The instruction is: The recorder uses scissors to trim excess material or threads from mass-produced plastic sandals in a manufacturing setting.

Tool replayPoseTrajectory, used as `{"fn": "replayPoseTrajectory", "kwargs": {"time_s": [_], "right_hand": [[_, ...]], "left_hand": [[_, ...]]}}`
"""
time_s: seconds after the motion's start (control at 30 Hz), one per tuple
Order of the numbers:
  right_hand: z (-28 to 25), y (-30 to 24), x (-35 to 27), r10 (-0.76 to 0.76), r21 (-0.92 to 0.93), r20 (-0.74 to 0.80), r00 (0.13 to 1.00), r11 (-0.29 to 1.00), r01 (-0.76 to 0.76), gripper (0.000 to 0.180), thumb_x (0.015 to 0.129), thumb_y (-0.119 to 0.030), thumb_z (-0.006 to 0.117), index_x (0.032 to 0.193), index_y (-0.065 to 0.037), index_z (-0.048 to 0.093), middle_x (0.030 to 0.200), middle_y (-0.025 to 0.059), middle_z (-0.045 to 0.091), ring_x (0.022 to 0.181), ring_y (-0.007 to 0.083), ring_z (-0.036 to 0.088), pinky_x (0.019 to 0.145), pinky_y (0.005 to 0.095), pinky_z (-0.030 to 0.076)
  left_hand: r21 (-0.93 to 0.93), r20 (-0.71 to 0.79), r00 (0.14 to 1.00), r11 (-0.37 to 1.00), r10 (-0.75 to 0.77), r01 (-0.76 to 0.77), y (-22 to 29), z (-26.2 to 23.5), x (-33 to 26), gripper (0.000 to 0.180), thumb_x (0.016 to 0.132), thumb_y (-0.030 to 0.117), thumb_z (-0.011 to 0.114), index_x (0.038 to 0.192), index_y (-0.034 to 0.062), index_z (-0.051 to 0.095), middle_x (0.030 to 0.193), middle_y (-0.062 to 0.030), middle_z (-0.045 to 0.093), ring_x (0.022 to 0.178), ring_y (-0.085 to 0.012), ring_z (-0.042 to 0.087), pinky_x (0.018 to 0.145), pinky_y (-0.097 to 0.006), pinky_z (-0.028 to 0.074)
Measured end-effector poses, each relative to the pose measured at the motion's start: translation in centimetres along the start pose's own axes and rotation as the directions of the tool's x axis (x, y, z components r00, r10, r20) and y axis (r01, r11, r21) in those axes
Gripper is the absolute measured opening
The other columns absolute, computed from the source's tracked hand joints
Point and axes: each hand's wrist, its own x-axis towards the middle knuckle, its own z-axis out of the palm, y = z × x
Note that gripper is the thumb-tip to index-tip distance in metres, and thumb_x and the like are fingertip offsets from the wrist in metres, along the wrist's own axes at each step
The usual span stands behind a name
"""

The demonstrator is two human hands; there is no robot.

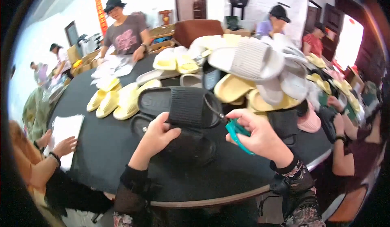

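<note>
Extending from left hand (pixel 155 139) toward green tool (pixel 232 129) in right hand (pixel 262 134): black slipper (pixel 185 106)

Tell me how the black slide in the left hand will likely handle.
The black slide probably feels light and bends, given its foam-like moulded look. Its ribbed strap should resist slipping. Its broad, flat shape makes rolling unlikely.

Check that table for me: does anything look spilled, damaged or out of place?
Nothing looks spilled, and I see no damage on the black slipper in the left hand. The main untidy spot is the heap of grey and yellow slippers beyond the right hand: they lie jumbled at different angles, one atop another.
</note>
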Motion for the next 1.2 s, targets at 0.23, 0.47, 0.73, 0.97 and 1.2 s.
{"fn": "replayPoseTrajectory", "kwargs": {"time_s": [0.23, 0.47, 0.73, 0.97, 1.2], "right_hand": [[-4.0, 2.0, -8.1, 0.104, 0.073, -0.298, 0.949, 0.994, -0.086, 0.043, 0.080, 0.003, 0.068, 0.119, 0.001, 0.050, 0.085, -0.0015, 0.057, 0.079, 0.0034, 0.053, 0.072, 0.0184, 0.044], [-6.2, 2.2, -12.9, 0.093, 0.113, -0.446, 0.890, 0.992, -0.047, 0.044, 0.080, 0.003, 0.069, 0.119, 0.000, 0.050, 0.088, -0.0025, 0.056, 0.079, 0.0030, 0.052, 0.071, 0.0179, 0.043], [-8.6, 4.0, -12.5, 0.011, 0.153, -0.481, 0.877, 0.986, 0.071, 0.044, 0.080, 0.001, 0.070, 0.119, -0.001, 0.050, 0.093, 0.0006, 0.059, 0.081, 0.0038, 0.054, 0.072, 0.0197, 0.046], [-11.5, 6.2, -10.8, 0.032, 0.128, -0.515, 0.856, 0.991, 0.040, 0.040, 0.081, 0.004, 0.066, 0.117, -0.002, 0.050, 0.079, -0.0018, 0.056, 0.065, 0.0020, 0.051, 0.055, 0.0165, 0.041], [-13.0, 5.8, -9.1, 0.072, 0.116, -0.452, 0.889, 0.993, -0.021, 0.037, 0.080, 0.004, 0.066, 0.114, 0.000, 0.052, 0.081, 0.0013, 0.060, 0.074, 0.0045, 0.057, 0.067, 0.0197, 0.047]], "left_hand": [[0.254, 0.141, 0.990, 0.966, 0.014, -0.050, 3.7, 5.5, 1.3, 0.024, 0.078, -0.002, 0.061, 0.100, -0.0018, 0.051, 0.074, -0.0019, 0.058, 0.067, -0.0059, 0.052, 0.059, -0.024, 0.043], [0.320, 0.273, 0.949, 0.915, 0.160, -0.247, 2.6, 15.1, 3.7, 0.028, 0.079, 0.001, 0.061, 0.106, -0.0042, 0.054, 0.087, -0.0086, 0.061, 0.083, -0.0123, 0.056, 0.074, -0.027, 0.045], [0.454, 0.306, 0.876, 0.752, 0.373, -0.479, 0.1, 22.1, 7.4, 0.034, 0.080, 0.010, 0.063, 0.110, 0.0005, 0.049, 0.096, -0.0245, 0.055, 0.091, -0.0449, 0.054, 0.077, -0.047, 0.045], [0.424, 0.269, 0.878, 0.769, 0.396, -0.477, -1.0, 24.6, 10.3, 0.042, 0.080, 0.007, 0.062, 0.118, -0.0003, 0.048, 0.109, -0.0249, 0.054, 0.104, -0.0433, 0.052, 0.087, -0.044, 0.045], [0.424, 0.160, 0.905, 0.801, 0.393, -0.423, -2.1, 25.6, 13.0, 0.046, 0.082, 0.007, 0.061, 0.124, 0.0059, 0.045, 0.103, -0.0246, 0.054, 0.099, -0.0429, 0.053, 0.084, -0.045, 0.045]]}}
